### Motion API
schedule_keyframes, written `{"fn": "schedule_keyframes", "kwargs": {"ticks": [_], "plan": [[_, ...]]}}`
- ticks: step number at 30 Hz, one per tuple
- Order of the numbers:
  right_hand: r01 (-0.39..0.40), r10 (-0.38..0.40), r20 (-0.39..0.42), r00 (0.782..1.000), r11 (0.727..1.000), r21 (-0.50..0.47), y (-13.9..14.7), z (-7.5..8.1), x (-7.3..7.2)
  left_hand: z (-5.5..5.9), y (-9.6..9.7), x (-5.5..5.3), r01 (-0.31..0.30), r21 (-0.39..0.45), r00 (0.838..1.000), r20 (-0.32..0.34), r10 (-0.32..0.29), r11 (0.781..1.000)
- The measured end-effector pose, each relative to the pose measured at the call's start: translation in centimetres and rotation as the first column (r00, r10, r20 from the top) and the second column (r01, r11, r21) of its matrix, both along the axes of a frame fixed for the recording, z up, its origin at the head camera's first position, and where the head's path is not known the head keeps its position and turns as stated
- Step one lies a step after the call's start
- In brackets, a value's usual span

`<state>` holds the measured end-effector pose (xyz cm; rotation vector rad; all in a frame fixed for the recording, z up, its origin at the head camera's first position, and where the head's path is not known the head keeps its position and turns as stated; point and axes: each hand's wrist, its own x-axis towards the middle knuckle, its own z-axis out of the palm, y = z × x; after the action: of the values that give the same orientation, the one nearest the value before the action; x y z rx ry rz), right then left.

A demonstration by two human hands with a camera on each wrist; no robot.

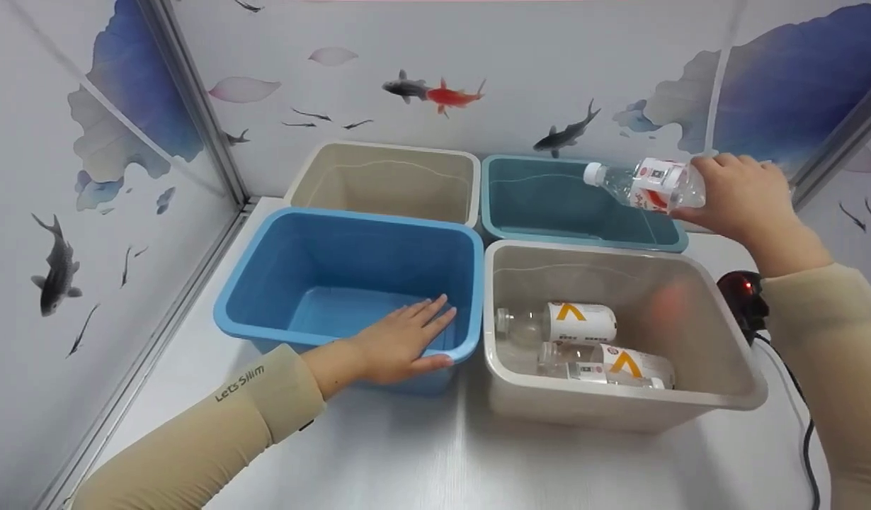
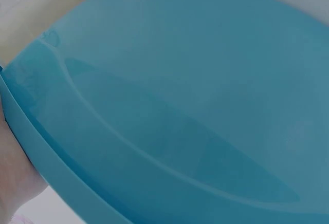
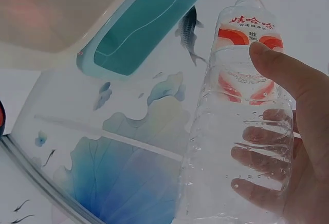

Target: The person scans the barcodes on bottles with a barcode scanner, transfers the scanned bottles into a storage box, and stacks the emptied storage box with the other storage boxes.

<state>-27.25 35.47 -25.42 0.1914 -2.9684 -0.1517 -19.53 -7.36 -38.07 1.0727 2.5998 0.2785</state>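
Clear bottle [image 1: 655,185], white cap on, red-and-white label, at upper right of the frame, gripped in the right hand [image 1: 746,195]. Left hand [image 1: 396,345] spread, fingers straight, over the near rim of a blue tub [image 1: 350,248], left of centre. Pale worktop [image 1: 379,460] underneath, white wall [image 1: 584,57] behind with painted fish [image 1: 453,95]. Shiny, bumpy bottle plastic; smooth tub, round corners.

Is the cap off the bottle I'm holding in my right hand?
No, the head view shows a white cap on the neck of the bottle in your right hand.
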Motion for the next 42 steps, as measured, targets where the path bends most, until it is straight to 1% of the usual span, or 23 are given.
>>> {"fn": "schedule_keyframes", "kwargs": {"ticks": [5, 13, 19, 24, 28, 35, 42], "plan": [[-0.020, 0.019, -0.015, 1.000, 1.000, -0.010, -1.1, 0.0, -0.3, 0.1, 0.0, 0.0, 0.010, -0.006, 1.000, -0.019, -0.010, 1.000], [-0.056, 0.056, -0.017, 0.998, 0.998, -0.013, -3.1, -0.2, -0.8, 0.1, 0.0, 0.1, -0.007, 0.003, 1.000, 0.008, 0.007, 1.000], [-0.082, 0.082, -0.024, 0.996, 0.996, -0.026, -5.0, -0.4, -1.5, 0.1, -0.1, 0.1, -0.013, 0.001, 1.000, 0.002, 0.013, 1.000], [-0.119, 0.119, -0.026, 0.993, 0.993, -0.014, -6.9, -0.9, -2.2, 0.1, -0.1, 0.1, -0.022, -0.001, 1.000, 0.009, 0.022, 1.000], [-0.132, 0.132, 0.000, 0.991, 0.991, -0.031, -8.5, -1.1, -2.7, 0.1, 0.0, 0.1, -0.022, -0.012, 1.000, 0.010, 0.022, 1.000], [-0.192, 0.192, -0.004, 0.981, 0.981, 0.025, -11.4, -1.5, -3.7, -0.1, 0.3, 0.0, -0.015, -0.032, 1.000, 0.000, 0.015, 0.999], [-0.219, 0.219, 0.011, 0.976, 0.976, 0.001, -14.4, -1.5, -4.6, -0.2, 0.1, -0.1, -0.023, -0.023, 1.000, -0.003, 0.023, 0.999]]}}
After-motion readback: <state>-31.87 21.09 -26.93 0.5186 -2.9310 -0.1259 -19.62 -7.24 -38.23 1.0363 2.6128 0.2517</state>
